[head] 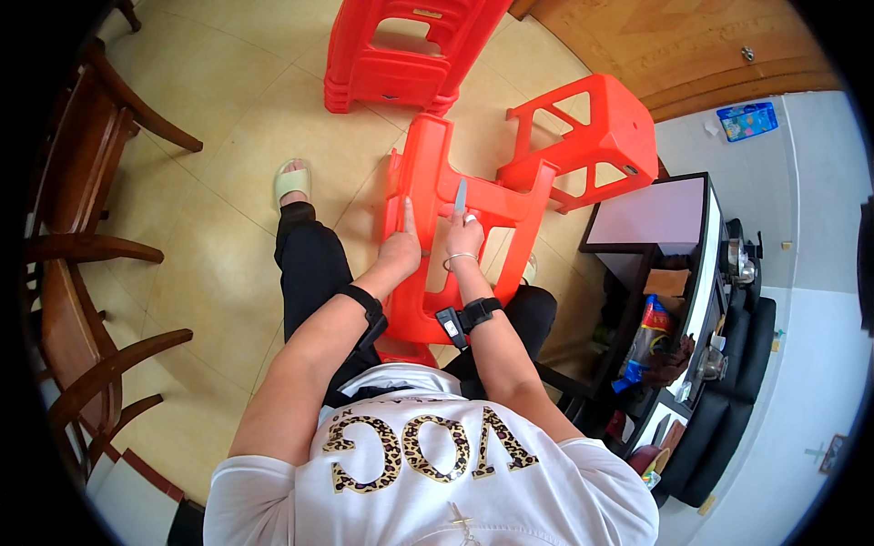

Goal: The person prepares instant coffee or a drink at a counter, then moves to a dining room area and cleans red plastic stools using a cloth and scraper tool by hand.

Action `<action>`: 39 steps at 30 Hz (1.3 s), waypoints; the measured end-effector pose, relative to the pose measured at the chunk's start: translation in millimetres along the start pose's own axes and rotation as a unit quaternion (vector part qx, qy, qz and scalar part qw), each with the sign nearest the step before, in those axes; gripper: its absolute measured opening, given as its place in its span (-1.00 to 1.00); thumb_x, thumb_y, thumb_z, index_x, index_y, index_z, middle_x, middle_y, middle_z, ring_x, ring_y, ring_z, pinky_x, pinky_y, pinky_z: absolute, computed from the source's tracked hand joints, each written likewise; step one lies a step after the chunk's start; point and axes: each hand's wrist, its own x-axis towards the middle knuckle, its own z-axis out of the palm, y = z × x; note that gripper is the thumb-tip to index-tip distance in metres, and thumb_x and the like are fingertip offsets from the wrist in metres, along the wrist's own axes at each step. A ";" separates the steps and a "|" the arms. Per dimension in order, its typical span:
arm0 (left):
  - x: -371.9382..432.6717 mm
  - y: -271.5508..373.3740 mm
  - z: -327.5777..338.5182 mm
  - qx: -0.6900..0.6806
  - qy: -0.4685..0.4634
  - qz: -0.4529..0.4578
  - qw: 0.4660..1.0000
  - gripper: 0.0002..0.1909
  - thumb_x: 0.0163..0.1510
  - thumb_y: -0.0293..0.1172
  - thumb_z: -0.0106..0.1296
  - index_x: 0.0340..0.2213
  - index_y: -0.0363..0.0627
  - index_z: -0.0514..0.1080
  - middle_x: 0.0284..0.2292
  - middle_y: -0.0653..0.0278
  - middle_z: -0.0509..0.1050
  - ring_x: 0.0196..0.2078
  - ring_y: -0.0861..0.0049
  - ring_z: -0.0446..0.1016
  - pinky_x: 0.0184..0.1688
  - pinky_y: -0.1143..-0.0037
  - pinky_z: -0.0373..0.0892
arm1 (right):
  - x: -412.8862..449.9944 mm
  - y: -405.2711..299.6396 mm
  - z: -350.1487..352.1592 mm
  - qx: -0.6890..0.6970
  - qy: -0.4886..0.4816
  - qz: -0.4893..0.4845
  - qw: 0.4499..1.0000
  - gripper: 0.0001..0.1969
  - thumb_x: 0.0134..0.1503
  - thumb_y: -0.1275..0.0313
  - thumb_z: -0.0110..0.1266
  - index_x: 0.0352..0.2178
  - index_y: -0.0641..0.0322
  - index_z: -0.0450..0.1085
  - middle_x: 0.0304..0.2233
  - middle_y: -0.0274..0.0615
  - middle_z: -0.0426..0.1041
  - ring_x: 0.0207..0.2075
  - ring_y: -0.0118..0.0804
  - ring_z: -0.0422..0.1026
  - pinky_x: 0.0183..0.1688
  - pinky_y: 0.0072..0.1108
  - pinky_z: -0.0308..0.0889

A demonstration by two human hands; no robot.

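A red plastic stool [502,198] lies tipped on its side across my lap, its legs pointing away from me. In my right hand [465,239] is a small knife [461,196], its pale blade pointing away from me over the stool. My left hand [401,247] rests on the stool's left part, the index finger stretched out along it and the other fingers curled or hidden. Whether those fingers grip the edge, I cannot tell.
A stack of red plastic stools [392,72] stands ahead. Another red stool [601,140] lies tilted at the right, near a cabinet [649,208] with packets and metalware. Wooden chairs [85,150] line the left side. A wooden door [683,41] is at the upper right.
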 end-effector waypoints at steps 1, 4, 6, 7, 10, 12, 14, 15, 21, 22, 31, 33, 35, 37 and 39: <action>-0.2 0.7 -0.6 0.002 -0.003 -0.005 1.000 0.17 -0.04 -0.23 0.10 0.09 -0.13 -0.71 -0.38 -0.20 0.44 -0.35 0.12 0.47 -0.27 0.32 0.38 | 0.0 0.3 -0.2 -0.030 -0.008 0.003 1.000 -0.67 0.08 0.25 -0.08 -0.49 0.39 0.40 -0.52 0.21 0.41 -0.39 0.16 0.42 -0.32 -0.25 0.31; 0.8 -5.9 2.5 -0.024 0.003 -0.008 1.000 0.17 -0.05 -0.25 0.11 0.08 -0.12 -0.71 -0.39 -0.20 0.44 -0.36 0.10 0.47 -0.26 0.32 0.38 | -7.5 -13.9 -2.6 -0.052 0.000 -0.022 0.998 -0.68 0.10 0.27 -0.09 -0.49 0.36 0.43 -0.58 0.10 0.42 -0.44 -0.03 0.46 -0.37 -0.34 0.29; 2.6 -4.1 4.1 -0.018 0.007 -0.005 1.000 0.18 -0.05 -0.25 0.11 0.08 -0.12 -0.72 -0.39 -0.20 0.44 -0.35 0.10 0.46 -0.26 0.32 0.38 | -5.2 -5.2 -1.5 -0.013 0.021 -0.007 1.000 -0.67 0.09 0.26 -0.09 -0.52 0.39 0.40 -0.56 0.17 0.41 -0.42 0.08 0.43 -0.35 -0.28 0.29; 3.4 -3.6 4.8 -0.012 0.010 -0.003 1.000 0.18 -0.05 -0.26 0.11 0.08 -0.12 -0.72 -0.38 -0.20 0.44 -0.35 0.10 0.46 -0.26 0.32 0.37 | -4.0 -0.7 -1.0 0.025 0.040 0.009 0.999 -0.65 0.09 0.26 -0.09 -0.55 0.41 0.37 -0.54 0.23 0.40 -0.40 0.19 0.41 -0.34 -0.21 0.29; 4.3 -5.4 6.7 -0.020 0.009 0.009 1.000 0.19 -0.06 -0.26 0.12 0.08 -0.11 -0.72 -0.38 -0.19 0.44 -0.35 0.10 0.46 -0.26 0.32 0.37 | -4.5 4.1 -1.0 -0.014 0.043 -0.003 0.999 -0.64 0.09 0.25 -0.08 -0.56 0.42 0.36 -0.55 0.24 0.39 -0.41 0.20 0.40 -0.35 -0.19 0.28; 3.7 -4.7 6.5 -0.022 0.012 0.013 1.000 0.19 -0.06 -0.25 0.12 0.08 -0.11 -0.72 -0.38 -0.18 0.44 -0.35 0.10 0.46 -0.26 0.32 0.37 | 0.3 12.2 -0.6 0.000 0.050 0.016 0.999 -0.64 0.09 0.25 -0.09 -0.57 0.42 0.36 -0.55 0.24 0.39 -0.41 0.20 0.40 -0.36 -0.19 0.28; 3.5 -5.1 6.7 -0.024 0.015 0.015 0.999 0.19 -0.06 -0.25 0.13 0.09 -0.10 -0.72 -0.38 -0.17 0.44 -0.35 0.10 0.46 -0.25 0.32 0.37 | -0.1 14.4 -0.3 0.015 0.056 0.035 0.998 -0.63 0.09 0.24 -0.09 -0.57 0.42 0.36 -0.55 0.25 0.39 -0.42 0.21 0.40 -0.37 -0.18 0.27; 3.8 -6.0 7.0 -0.022 0.014 0.009 1.000 0.19 -0.07 -0.24 0.13 0.09 -0.09 -0.72 -0.37 -0.17 0.44 -0.35 0.10 0.46 -0.25 0.32 0.37 | -2.9 12.5 -0.1 -0.005 0.032 -0.006 0.999 -0.63 0.10 0.24 -0.10 -0.57 0.41 0.36 -0.56 0.24 0.39 -0.43 0.21 0.40 -0.39 -0.19 0.27; 5.6 -7.1 12.0 -0.008 0.025 0.014 1.000 0.21 -0.08 -0.19 0.14 0.09 -0.08 -0.72 -0.37 -0.16 0.44 -0.36 0.11 0.46 -0.28 0.32 0.38 | 6.2 49.1 -5.5 0.038 0.073 0.052 0.995 -0.64 0.11 0.22 -0.11 -0.52 0.37 0.37 -0.58 0.18 0.40 -0.47 0.15 0.41 -0.43 -0.24 0.26; 6.5 -10.9 13.7 -0.010 0.035 0.018 0.999 0.21 -0.08 -0.18 0.14 0.08 -0.09 -0.72 -0.39 -0.15 0.45 -0.38 0.12 0.46 -0.29 0.31 0.38 | 3.8 52.1 -4.7 0.033 0.060 0.025 0.997 -0.65 0.11 0.23 -0.11 -0.50 0.36 0.38 -0.58 0.17 0.40 -0.48 0.12 0.41 -0.43 -0.25 0.26; 6.4 -10.4 8.7 -0.011 0.051 0.048 0.998 0.21 -0.07 -0.20 0.14 0.07 -0.15 -0.73 -0.49 -0.11 0.46 -0.43 0.09 0.46 -0.37 0.30 0.37 | -5.2 37.6 -14.8 0.011 -0.057 -0.025 0.998 -0.73 0.11 0.31 -0.10 -0.45 0.36 0.36 -0.56 0.21 0.38 -0.48 0.14 0.41 -0.44 -0.27 0.27; 12.3 -7.5 14.3 -0.029 0.032 0.055 0.998 0.21 -0.08 -0.27 0.14 0.07 -0.14 -0.74 -0.35 -0.18 0.42 -0.33 0.02 0.44 -0.26 0.29 0.35 | -17.4 8.1 -45.1 0.029 -0.011 -0.019 0.999 -0.73 0.11 0.31 -0.11 -0.48 0.35 0.35 -0.56 0.21 0.37 -0.48 0.16 0.40 -0.46 -0.25 0.26; 27.1 -7.8 29.4 -0.084 0.070 0.128 0.986 0.20 -0.10 -0.38 0.14 0.08 -0.17 -0.71 -0.11 -0.27 0.29 -0.14 -0.05 0.36 -0.09 0.29 0.30 | -21.8 5.1 -67.8 0.055 0.103 -0.043 0.992 -0.73 0.13 0.30 -0.13 -0.50 0.33 0.32 -0.60 0.18 0.36 -0.51 0.16 0.39 -0.52 -0.23 0.23; 40.5 -28.4 52.4 -0.089 0.202 0.281 0.934 0.13 -0.13 -0.43 0.16 0.13 -0.24 -0.54 0.07 -0.25 0.06 0.04 0.03 0.25 0.04 0.35 0.20 | -39.8 -3.4 -88.3 -0.110 0.032 -0.045 0.992 -0.76 0.11 0.33 -0.18 -0.47 0.27 0.34 -0.57 0.06 0.40 -0.49 0.05 0.44 -0.49 -0.28 0.30; 35.5 -31.5 34.6 -0.075 0.050 0.174 0.981 -0.13 -0.08 -0.31 0.12 0.09 -0.36 -0.17 -0.01 -0.18 0.23 0.00 0.07 0.28 0.04 0.34 0.21 | -42.9 19.6 -94.4 -0.303 -0.152 -0.113 0.934 -0.77 0.06 0.40 -0.24 -0.41 0.25 0.36 -0.43 -0.01 0.47 -0.36 -0.09 0.49 -0.30 -0.31 0.40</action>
